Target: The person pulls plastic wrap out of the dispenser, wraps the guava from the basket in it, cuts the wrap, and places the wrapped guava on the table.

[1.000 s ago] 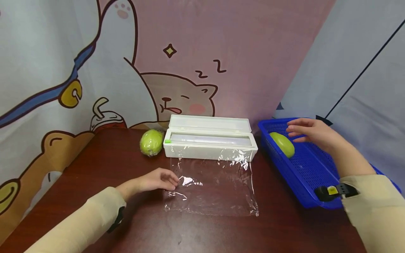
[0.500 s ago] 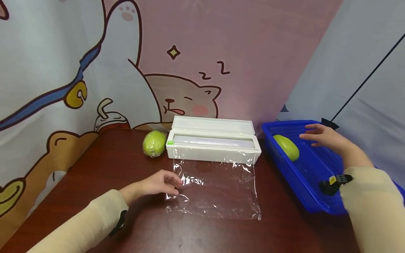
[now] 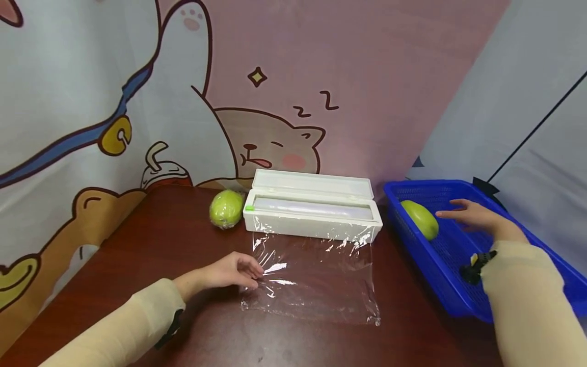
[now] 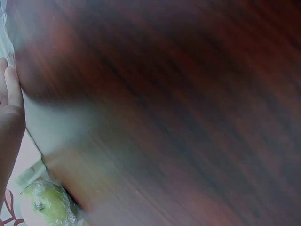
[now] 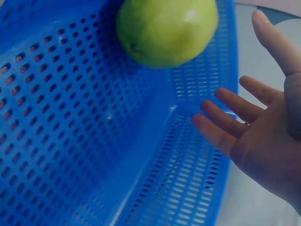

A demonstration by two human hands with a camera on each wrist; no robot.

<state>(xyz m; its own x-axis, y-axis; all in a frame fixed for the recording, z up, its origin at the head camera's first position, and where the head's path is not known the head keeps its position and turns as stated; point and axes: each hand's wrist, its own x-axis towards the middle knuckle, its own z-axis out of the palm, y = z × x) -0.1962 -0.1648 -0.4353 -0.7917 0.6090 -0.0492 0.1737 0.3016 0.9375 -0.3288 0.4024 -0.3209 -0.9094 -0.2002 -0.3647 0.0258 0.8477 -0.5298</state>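
My right hand [image 3: 477, 216] hovers over the blue basket [image 3: 428, 272], fingers spread, just right of a smooth green fruit [image 3: 420, 219]. A gap shows between that fruit and the fingers in the right wrist view, where the palm [image 5: 268, 146] is turned toward the basket. My left hand [image 3: 231, 271] lies at the left edge of a clear sheet of cling film [image 3: 316, 285], fingers loosely bent; whether it touches the film is unclear. The film runs out over the front of a white cling film dispenser [image 3: 312, 227] with its lid up.
Left of the dispenser sits another green fruit [image 3: 227, 209] wrapped in film, also low in the left wrist view. A small green slider [image 3: 249, 208] is at the dispenser's left end. A cartoon-print cloth [image 3: 367, 92] hangs behind the dark wooden table [image 3: 293, 349].
My right hand has come down into the basket area, closer to the green fruit. The left hand stays by the film's edge. The head view has turned slightly left.
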